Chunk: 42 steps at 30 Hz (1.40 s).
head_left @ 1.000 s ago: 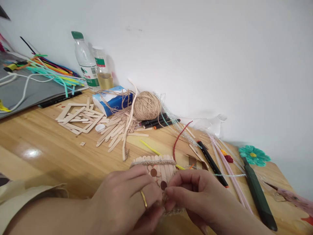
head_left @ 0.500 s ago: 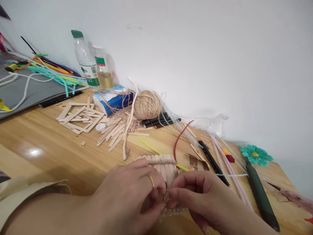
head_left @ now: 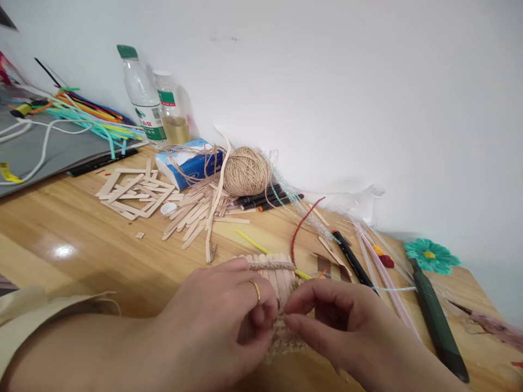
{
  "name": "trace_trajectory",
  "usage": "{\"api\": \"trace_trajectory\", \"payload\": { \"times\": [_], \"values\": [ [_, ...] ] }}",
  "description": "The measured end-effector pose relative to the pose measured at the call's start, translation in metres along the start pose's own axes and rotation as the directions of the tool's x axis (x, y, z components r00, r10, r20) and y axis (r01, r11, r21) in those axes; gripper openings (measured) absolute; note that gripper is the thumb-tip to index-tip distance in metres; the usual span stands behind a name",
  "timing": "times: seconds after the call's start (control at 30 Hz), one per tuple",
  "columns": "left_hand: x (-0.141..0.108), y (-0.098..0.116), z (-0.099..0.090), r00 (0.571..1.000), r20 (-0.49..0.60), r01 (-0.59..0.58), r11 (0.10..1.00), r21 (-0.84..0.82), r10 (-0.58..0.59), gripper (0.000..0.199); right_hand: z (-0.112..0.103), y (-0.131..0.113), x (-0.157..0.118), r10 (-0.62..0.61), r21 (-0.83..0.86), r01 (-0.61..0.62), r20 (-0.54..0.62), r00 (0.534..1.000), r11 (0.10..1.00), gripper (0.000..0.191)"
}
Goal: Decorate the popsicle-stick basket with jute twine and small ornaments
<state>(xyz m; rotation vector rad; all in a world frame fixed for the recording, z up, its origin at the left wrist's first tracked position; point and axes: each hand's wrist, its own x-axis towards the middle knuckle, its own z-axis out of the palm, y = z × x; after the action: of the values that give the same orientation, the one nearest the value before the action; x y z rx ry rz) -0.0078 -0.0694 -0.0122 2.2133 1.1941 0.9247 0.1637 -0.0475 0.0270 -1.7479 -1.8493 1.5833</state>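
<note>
A panel of craft sticks laid side by side (head_left: 278, 279) lies on the table under my hands, with a twine-like strip (head_left: 272, 266) across its upper part. My left hand (head_left: 229, 313), with a gold ring, is closed over the panel's left side, its fingers curled against it. My right hand (head_left: 339, 321) pinches thumb and forefinger together beside the left fingertips; what they hold is too small to make out. Fuzzy, brownish trim (head_left: 284, 344) shows along the panel's lower edge between the hands. Much of the panel is hidden by my fingers.
Behind lie loose craft sticks (head_left: 190, 215), a twine ball (head_left: 247, 170), a blue tissue pack (head_left: 192, 166) and two bottles, one green-capped (head_left: 143, 98). To the right are a black marker (head_left: 353, 258), a dark green tool (head_left: 439, 321), a teal flower (head_left: 431, 255) and scissors (head_left: 486, 324).
My right hand has shifted slightly right, and its fingertips have drawn a little away from the left hand's. The left hand stays on the panel. The view has tilted slightly.
</note>
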Motion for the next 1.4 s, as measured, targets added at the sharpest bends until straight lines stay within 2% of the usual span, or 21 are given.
{"api": "trace_trajectory", "payload": {
  "times": [0.1, 0.17, 0.27, 0.4, 0.47, 0.6, 0.67, 0.87, 1.0, 1.13, 1.27, 1.4],
  "values": [
    [0.002, 0.001, -0.001, 1.000, -0.025, -0.018, 1.000, -0.025, 0.017, 0.017, 0.003, 0.004, -0.002, -0.085, -0.089, 0.081, -0.053, 0.995, 0.993, 0.011],
    [0.003, 0.001, -0.002, 0.999, -0.029, -0.021, 0.999, -0.043, 0.019, 0.019, 0.005, 0.005, -0.001, -0.066, -0.051, 0.064, -0.042, 0.997, 0.997, 0.010],
    [0.001, 0.001, -0.005, 0.999, -0.004, 0.047, 0.997, -0.063, -0.048, 0.019, 0.004, 0.005, 0.002, 0.024, 0.088, -0.027, 0.037, 0.999, 0.996, 0.013],
    [-0.005, 0.001, -0.010, 0.990, 0.009, 0.140, 0.985, -0.098, -0.140, 0.013, 0.000, 0.004, 0.004, 0.163, 0.248, -0.197, 0.154, 0.975, 0.949, 0.018],
    [-0.008, 0.002, -0.012, 0.994, -0.004, 0.112, 0.986, -0.120, -0.114, 0.014, 0.000, 0.005, 0.004, 0.207, 0.265, -0.243, 0.158, 0.966, 0.933, 0.019],
    [-0.011, 0.003, -0.011, 0.996, -0.079, -0.044, 0.998, -0.054, 0.039, 0.014, 0.008, 0.014, 0.005, 0.125, 0.289, -0.139, 0.065, 0.990, 0.947, 0.018],
    [-0.012, 0.003, -0.009, 0.989, -0.095, -0.114, 0.993, 0.007, 0.114, 0.012, 0.011, 0.018, 0.005, 0.108, 0.336, -0.120, 0.056, 0.993, 0.934, 0.022],
    [-0.013, 0.003, -0.001, 0.985, -0.114, -0.119, 0.989, 0.085, 0.129, 0.013, 0.011, 0.016, 0.002, 0.210, 0.413, -0.258, 0.157, 0.965, 0.874, 0.039],
    [-0.011, 0.001, 0.002, 0.981, -0.111, -0.147, 0.984, 0.102, 0.158, 0.013, 0.012, 0.014, 0.002, 0.158, 0.347, -0.186, 0.108, 0.982, 0.919, 0.031],
    [-0.009, -0.002, 0.001, 0.976, -0.062, -0.200, 0.971, 0.131, 0.210, 0.016, 0.014, 0.015, 0.002, 0.091, 0.265, -0.093, 0.020, 0.996, 0.960, 0.017],
    [-0.010, -0.002, -0.002, 0.968, -0.025, -0.241, 0.954, 0.180, 0.249, 0.020, 0.017, 0.015, 0.002, 0.047, 0.236, -0.031, -0.062, 0.997, 0.971, 0.006],
    [-0.012, -0.002, -0.002, 0.961, -0.009, -0.265, 0.934, 0.238, 0.275, 0.024, 0.021, 0.018, 0.003, -0.016, 0.230, 0.037, -0.095, 0.995, 0.972, 0.005]
  ]
}}
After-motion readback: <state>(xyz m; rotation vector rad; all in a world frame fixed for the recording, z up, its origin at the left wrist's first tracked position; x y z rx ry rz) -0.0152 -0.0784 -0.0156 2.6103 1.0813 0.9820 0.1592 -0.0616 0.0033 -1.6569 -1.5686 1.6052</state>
